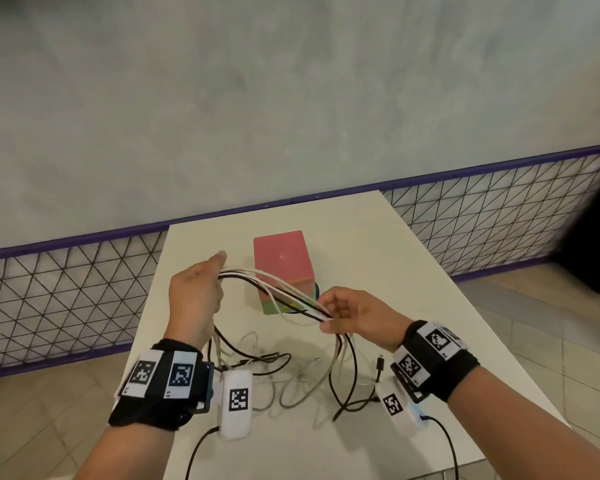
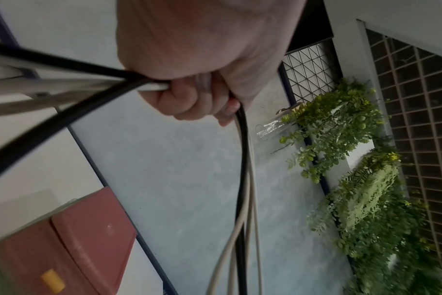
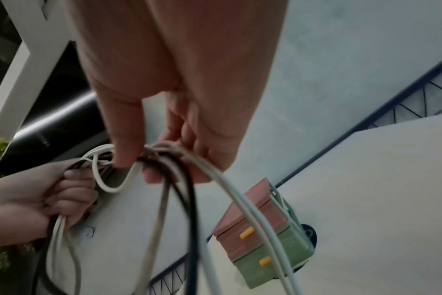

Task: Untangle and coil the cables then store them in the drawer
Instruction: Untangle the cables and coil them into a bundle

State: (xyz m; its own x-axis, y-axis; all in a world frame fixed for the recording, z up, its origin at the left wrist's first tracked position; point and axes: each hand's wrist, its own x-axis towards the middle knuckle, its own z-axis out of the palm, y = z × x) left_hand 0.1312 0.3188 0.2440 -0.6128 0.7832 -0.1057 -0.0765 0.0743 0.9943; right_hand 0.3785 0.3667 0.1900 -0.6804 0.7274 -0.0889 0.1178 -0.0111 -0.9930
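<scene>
Overhead, the left hand (image 1: 196, 296) and right hand (image 1: 352, 315) both grasp the cables (image 1: 274, 289) above the table (image 1: 413, 271); the drawer box (image 1: 284, 268) stands at 12 o'clock. Left wrist: fingers (image 2: 189, 99) clench the strands. Right wrist: fingertips (image 3: 125, 157) pinch the bundle, drawer box at 4 o'clock.

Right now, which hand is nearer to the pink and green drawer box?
Right. The right hand holds the cables just in front of the drawer box, at its near right corner. The left hand grips them further off, to the box's left.
</scene>
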